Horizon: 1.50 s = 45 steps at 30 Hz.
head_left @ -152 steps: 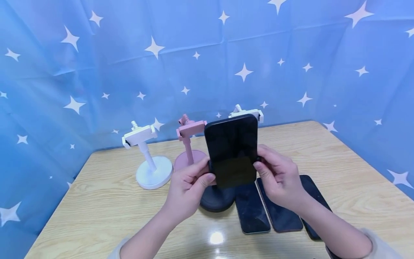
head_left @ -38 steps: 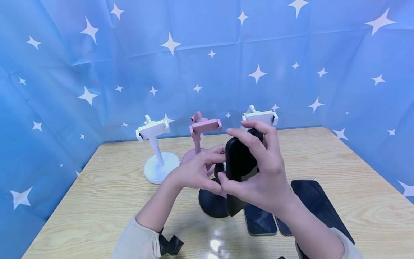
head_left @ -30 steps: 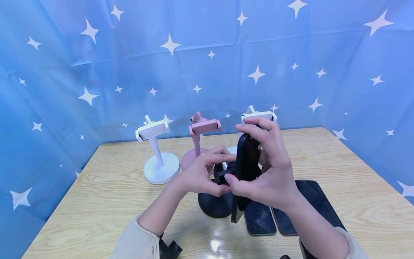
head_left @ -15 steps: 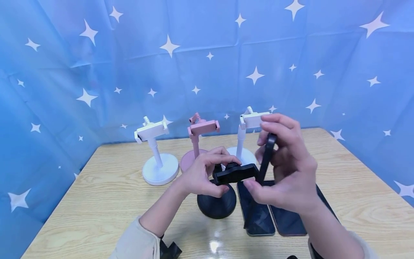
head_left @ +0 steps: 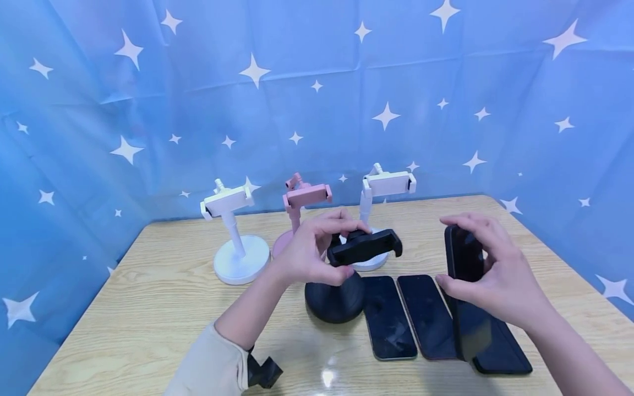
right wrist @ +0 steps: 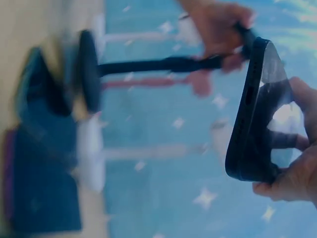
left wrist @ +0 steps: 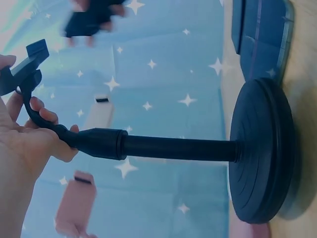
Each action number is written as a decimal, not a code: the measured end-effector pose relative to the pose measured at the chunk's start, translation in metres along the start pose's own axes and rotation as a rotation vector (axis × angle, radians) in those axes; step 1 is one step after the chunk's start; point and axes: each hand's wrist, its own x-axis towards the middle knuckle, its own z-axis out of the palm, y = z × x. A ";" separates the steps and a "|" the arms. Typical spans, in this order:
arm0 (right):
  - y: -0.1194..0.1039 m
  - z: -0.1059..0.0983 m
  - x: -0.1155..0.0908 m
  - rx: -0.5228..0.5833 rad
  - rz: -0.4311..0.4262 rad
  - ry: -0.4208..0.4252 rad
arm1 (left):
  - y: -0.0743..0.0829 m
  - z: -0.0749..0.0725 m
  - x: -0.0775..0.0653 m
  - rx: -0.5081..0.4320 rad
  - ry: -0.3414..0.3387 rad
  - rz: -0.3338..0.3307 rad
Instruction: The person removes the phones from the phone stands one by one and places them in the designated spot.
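My left hand (head_left: 314, 256) grips the head of a black phone stand (head_left: 366, 247), thumb below and fingers over the top behind its clamp. The clamp holds nothing and tilts up toward the right. In the left wrist view, the stand's pole (left wrist: 178, 148) runs down to a round black base (left wrist: 260, 153) on the table. My right hand (head_left: 502, 278) holds a black smartphone (head_left: 465, 258) by its long edges, away to the right of the clamp and over the phones on the table. The right wrist view shows that smartphone's bottom edge (right wrist: 247, 109) with its port.
Behind stand a white phone stand (head_left: 242, 258), a pink one (head_left: 307, 195) and another white one (head_left: 388, 184). Right of the black base lie a phone (head_left: 391, 324), a second phone (head_left: 428, 316) and a third phone (head_left: 505, 346). A starry blue cloth (head_left: 317, 121) hangs behind the table.
Earlier the smartphone was at the black stand's clamp, held by both hands. My right hand has drawn it off the clamp and to the right; my left hand has stayed on the stand's head.
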 end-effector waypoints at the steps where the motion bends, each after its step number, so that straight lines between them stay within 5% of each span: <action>1: 0.008 -0.001 -0.003 -0.039 0.035 -0.026 | 0.001 0.002 0.005 0.009 0.001 0.007; 5: 0.044 -0.008 -0.015 -0.155 0.121 -0.145 | -0.003 0.014 0.027 0.072 0.002 0.077; 11: 0.092 -0.017 -0.028 -0.233 0.201 -0.290 | -0.019 0.043 0.063 0.332 0.020 0.217; 14: 0.112 -0.022 -0.032 -0.240 0.234 -0.329 | -0.030 0.058 0.080 0.437 0.023 0.235; 25: 0.159 -0.033 -0.044 -0.253 0.348 -0.348 | -0.077 0.093 0.134 0.555 0.045 0.073; 34: 0.170 -0.027 -0.045 -0.248 0.320 -0.320 | -0.110 0.088 0.143 0.559 0.123 0.035; 39: 0.175 -0.030 -0.046 -0.243 0.331 -0.313 | -0.117 0.084 0.144 0.568 0.055 -0.087; 45: 0.182 -0.036 -0.049 -0.246 0.361 -0.321 | -0.115 0.078 0.156 0.459 -0.053 -0.219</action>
